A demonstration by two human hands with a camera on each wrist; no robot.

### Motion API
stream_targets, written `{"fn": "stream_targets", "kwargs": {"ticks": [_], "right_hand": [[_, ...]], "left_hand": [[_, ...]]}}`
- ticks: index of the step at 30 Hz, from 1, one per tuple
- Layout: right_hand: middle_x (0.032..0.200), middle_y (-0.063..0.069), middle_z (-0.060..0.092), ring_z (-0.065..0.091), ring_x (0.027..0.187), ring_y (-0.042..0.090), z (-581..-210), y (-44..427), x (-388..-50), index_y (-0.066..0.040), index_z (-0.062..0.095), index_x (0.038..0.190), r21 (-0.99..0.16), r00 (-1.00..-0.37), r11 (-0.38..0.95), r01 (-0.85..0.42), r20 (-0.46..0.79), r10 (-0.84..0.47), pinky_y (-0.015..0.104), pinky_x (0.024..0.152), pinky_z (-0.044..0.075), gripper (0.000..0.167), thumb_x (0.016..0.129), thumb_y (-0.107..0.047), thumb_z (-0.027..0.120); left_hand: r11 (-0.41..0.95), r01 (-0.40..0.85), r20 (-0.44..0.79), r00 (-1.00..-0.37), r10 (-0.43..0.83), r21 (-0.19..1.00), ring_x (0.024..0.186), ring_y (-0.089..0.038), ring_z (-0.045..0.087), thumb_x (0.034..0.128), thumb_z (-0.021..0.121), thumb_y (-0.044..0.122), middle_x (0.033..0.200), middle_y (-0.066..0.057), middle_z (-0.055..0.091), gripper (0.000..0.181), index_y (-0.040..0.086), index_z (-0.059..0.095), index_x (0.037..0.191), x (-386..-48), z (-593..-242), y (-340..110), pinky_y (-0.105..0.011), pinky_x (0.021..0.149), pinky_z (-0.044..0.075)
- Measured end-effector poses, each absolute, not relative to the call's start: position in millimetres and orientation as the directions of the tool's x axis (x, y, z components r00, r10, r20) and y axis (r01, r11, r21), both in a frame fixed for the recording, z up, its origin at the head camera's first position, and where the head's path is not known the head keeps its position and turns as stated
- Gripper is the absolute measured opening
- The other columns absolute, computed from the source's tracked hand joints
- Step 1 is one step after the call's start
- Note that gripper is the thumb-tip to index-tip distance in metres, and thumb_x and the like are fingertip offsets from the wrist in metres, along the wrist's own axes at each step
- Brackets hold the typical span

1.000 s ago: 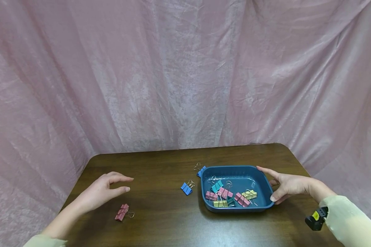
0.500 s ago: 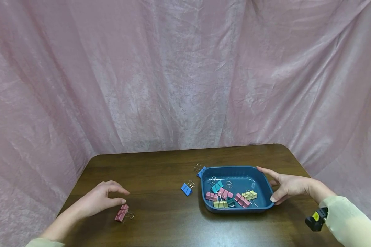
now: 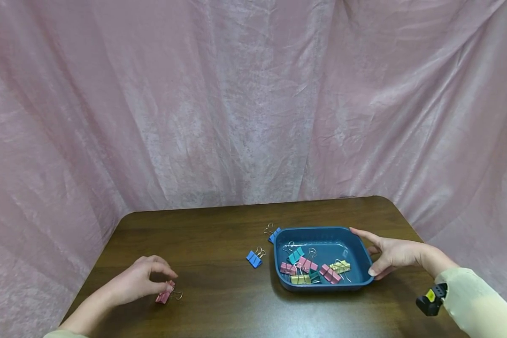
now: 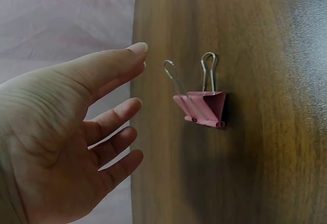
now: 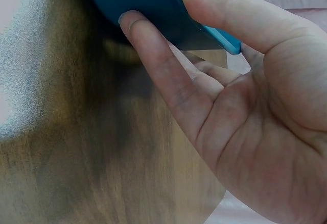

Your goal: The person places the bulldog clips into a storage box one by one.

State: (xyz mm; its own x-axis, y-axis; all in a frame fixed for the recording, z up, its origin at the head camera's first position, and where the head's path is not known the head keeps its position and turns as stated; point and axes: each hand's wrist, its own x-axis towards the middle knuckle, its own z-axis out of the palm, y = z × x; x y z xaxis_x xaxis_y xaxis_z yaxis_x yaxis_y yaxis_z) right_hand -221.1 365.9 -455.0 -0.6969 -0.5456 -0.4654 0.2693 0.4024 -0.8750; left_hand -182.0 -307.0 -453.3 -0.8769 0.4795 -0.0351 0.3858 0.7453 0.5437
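Note:
A pink binder clip (image 3: 164, 296) lies on the left of the wooden table, its wire handles toward the right. My left hand (image 3: 138, 280) hovers just over it, thumb and fingers parted; the left wrist view shows a gap between the fingertips (image 4: 134, 105) and the clip (image 4: 202, 110). At the right, a blue tray (image 3: 367, 283) holds several pink, yellow, teal and dark green binder clips. My right hand (image 3: 399, 255) holds the tray's right end. In the right wrist view its thumb is on the rim and a finger touches the outer wall.
One blue binder clip (image 3: 254, 259) lies left of the tray on the table (image 3: 211, 234). Another blue binder clip (image 3: 274, 235) sits against the tray's far left corner. A pink curtain (image 3: 245, 103) hangs behind the table.
My left hand has come down and toward the near side, onto the pink binder clip's spot. My right hand and the tray have stayed in place.

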Motion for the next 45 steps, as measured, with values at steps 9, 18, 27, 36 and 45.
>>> {"fn": "stream_targets", "kwargs": {"ticks": [9,18,27,36,45], "right_hand": [[0.15,0.051,0.013,0.061,0.116,0.042,-455,367,-221,-0.02,-0.006,0.164,-0.883,-0.689,0.389,0.262,-0.453,-0.565,0.055,0.086,0.056,0.12,0.084,0.006,0.079],[0.151,0.051,0.009,0.06,0.117,0.041,-455,366,-221,-0.02,-0.006,0.164,-0.882,-0.692,0.394,0.259,-0.454,-0.562,0.055,0.086,0.056,0.12,0.084,0.005,0.079],[0.151,0.051,0.009,0.059,0.119,0.041,-454,366,-221,-0.021,-0.005,0.164,-0.876,-0.697,0.405,0.262,-0.462,-0.548,0.055,0.087,0.056,0.12,0.083,0.004,0.08],[0.152,0.05,0.009,0.057,0.122,0.042,-453,365,-221,-0.022,-0.004,0.164,-0.873,-0.699,0.412,0.262,-0.466,-0.543,0.055,0.087,0.056,0.12,0.083,0.003,0.081],[0.152,0.051,0.005,0.056,0.122,0.043,-456,367,-221,-0.022,-0.006,0.164,-0.875,-0.696,0.401,0.271,-0.466,-0.547,0.056,0.087,0.056,0.122,0.083,0.006,0.08]], "left_hand": [[0.757,0.4,-0.022,-0.878,0.479,0.517,0.114,-0.03,0.05,0.0836,0.085,0.035,0.114,0.006,0.062,0.013,0.034,0.078,0.095,-181,-460,-301,-0.056,0.093,0.039],[0.781,0.376,-0.058,-0.885,0.463,0.498,0.116,-0.034,0.048,0.0822,0.085,0.033,0.117,0.003,0.063,0.013,0.036,0.076,0.091,-181,-465,-300,-0.056,0.091,0.041],[0.793,0.363,-0.075,-0.888,0.453,0.489,0.114,-0.028,0.048,0.0824,0.085,0.035,0.112,0.012,0.061,0.014,0.036,0.075,0.091,-181,-467,-300,-0.051,0.09,0.042],[0.807,0.373,-0.07,-0.89,0.451,0.457,0.111,-0.022,0.048,0.0846,0.082,0.041,0.107,0.018,0.059,0.013,0.039,0.07,0.082,-182,-471,-301,-0.047,0.09,0.041],[0.823,0.35,-0.075,-0.902,0.424,0.446,0.112,-0.021,0.051,0.0844,0.081,0.047,0.104,0.015,0.061,0.02,0.04,0.065,0.076,-183,-470,-300,-0.049,0.097,0.037]]}}
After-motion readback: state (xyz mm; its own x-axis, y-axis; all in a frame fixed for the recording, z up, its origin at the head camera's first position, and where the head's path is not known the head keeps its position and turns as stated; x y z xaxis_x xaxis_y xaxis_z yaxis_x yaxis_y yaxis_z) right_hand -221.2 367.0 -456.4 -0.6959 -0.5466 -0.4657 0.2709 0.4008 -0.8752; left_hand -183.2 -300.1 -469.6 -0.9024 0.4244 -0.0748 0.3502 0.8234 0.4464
